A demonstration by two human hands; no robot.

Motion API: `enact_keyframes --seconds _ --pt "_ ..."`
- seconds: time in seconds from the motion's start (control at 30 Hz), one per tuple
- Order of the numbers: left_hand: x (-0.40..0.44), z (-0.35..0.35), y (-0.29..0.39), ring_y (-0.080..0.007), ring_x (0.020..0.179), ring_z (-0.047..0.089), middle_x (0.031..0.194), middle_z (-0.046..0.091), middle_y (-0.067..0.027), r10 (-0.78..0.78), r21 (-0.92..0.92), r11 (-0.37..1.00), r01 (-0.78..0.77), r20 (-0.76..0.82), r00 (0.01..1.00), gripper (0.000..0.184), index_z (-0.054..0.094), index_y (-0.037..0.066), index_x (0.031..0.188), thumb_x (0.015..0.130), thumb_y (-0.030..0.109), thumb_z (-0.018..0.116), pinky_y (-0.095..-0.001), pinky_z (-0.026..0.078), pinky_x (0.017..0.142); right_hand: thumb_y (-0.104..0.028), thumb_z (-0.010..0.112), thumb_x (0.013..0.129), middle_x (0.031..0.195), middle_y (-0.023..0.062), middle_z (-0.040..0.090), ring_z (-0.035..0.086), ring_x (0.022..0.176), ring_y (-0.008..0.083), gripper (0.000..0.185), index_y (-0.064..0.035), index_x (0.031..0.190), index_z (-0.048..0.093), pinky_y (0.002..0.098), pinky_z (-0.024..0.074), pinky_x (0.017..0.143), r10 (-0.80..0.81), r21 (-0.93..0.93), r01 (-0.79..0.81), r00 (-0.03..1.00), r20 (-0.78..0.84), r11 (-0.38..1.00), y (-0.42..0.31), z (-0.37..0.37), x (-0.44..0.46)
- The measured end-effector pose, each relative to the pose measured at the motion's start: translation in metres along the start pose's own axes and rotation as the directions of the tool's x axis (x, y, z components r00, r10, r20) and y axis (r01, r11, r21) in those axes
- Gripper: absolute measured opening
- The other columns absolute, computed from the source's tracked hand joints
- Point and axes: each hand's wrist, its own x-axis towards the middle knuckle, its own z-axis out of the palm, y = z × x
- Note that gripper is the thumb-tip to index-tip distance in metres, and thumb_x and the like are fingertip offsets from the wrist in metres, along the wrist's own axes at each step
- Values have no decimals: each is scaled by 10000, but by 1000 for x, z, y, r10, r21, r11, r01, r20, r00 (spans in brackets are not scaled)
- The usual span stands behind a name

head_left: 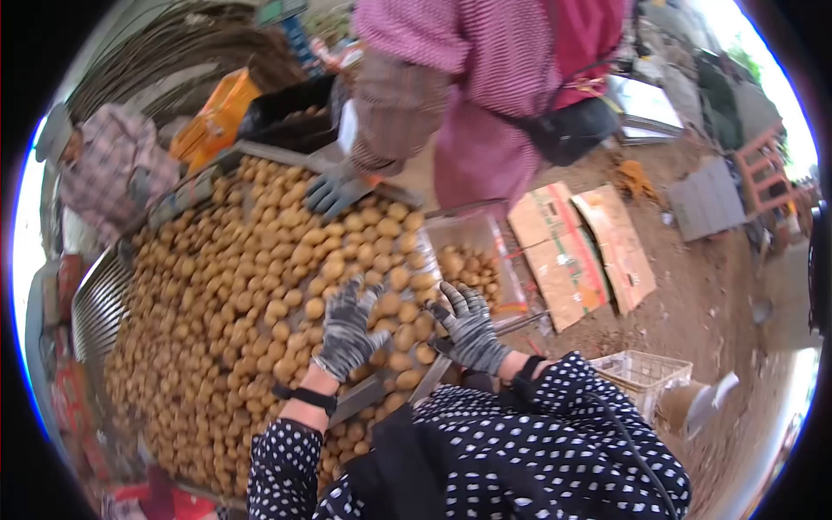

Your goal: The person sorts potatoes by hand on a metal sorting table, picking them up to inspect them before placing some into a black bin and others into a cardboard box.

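Round yellow-brown potatoes (251,286) cover a wide sorting table in a thick layer. My left hand (349,331), in a grey striped glove, is palm down on the potatoes with its fingers spread. My right hand (473,328), gloved alike, is at the table's right edge; its fingers are apart and nothing shows in them. Several potatoes lie between the two hands. Just beyond my right hand is a lined crate (459,227) partly filled with smaller potatoes (469,270). Below the hands, metal strips (357,399) edge a gap in the table with potatoes in it.
Across the table, a co-worker's gloved hand (338,192) touches the potatoes. Another person (117,169) is at the far left. Flattened cardboard (563,256) lies on the dirt ground to the right, and a pale plastic basket (646,373) stands near my right elbow.
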Motion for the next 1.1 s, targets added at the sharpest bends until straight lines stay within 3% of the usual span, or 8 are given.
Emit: enact_keyframes --seconds 0.07,0.1,0.3,0.63,0.73,0.83,0.93,1.1 --pt "-15 -13 6 -398 1442 241 1557 279 -208 -91 33 995 90 27 996 801 466 141 1427 749 442 770 -536 174 1182 -454 686 808 1508 207 351 302 1395 433 620 -182 1351 559 580 258 1113 -136 -143 164 973 189 976 -9 -38 -22" --pt "15 -22 -87 -390 1455 222 1567 261 -205 -214 297 934 200 14 977 847 428 143 1458 759 493 756 -529 161 1189 -454 686 808 1508 207 351 302 1395 433 620 -182 1351 559 580 258 1113 -193 -103 201 978 84 974 -26 12 42" --pt "58 -44 -107 -395 1446 242 1567 251 -222 -421 196 892 407 33 906 926 373 138 1493 749 519 772 -501 186 1189 -441 671 815 1475 181 411 351 1365 429 533 -168 1272 638 538 303 1108 -171 -41 178 976 138 983 -21 16 37" --pt "63 13 -26 -424 1446 230 1559 233 -254 -219 134 970 205 100 971 860 399 201 1485 780 600 690 -630 183 1145 -404 698 792 1433 166 455 380 1340 426 531 -152 1257 646 536 350 1076 -207 -4 208 974 94 978 -15 19 34" --pt "63 15 -11 -437 1445 224 1549 251 -268 -86 -95 990 103 166 982 743 427 246 1469 833 560 646 -615 121 1163 -403 692 793 1421 166 462 388 1330 422 525 -147 1249 649 537 349 1074 -194 -44 202 971 140 978 -15 17 35" --pt "81 12 -14 -446 1435 241 1538 282 -267 35 124 991 -41 49 998 740 438 253 1462 823 560 651 -605 85 1170 -403 686 790 1410 161 472 400 1317 415 511 -141 1228 658 541 350 1070 -189 -30 193 975 115 981 -11 24 35" --pt "126 11 -38 -410 1440 244 1537 298 -245 -7 91 996 15 -88 996 810 428 196 1469 797 578 669 -599 113 1164 -395 676 779 1398 151 488 423 1295 400 475 -132 1174 677 536 359 1062 -201 13 200 979 36 980 -11 27 31" --pt "164 -9 5 -405 1416 285 1541 303 -211 -191 187 968 169 106 976 812 472 189 1438 769 592 694 -596 176 1150 -378 678 760 1387 152 503 438 1286 390 447 -120 1125 690 533 369 1052 -196 55 197 980 -22 979 -9 30 30"
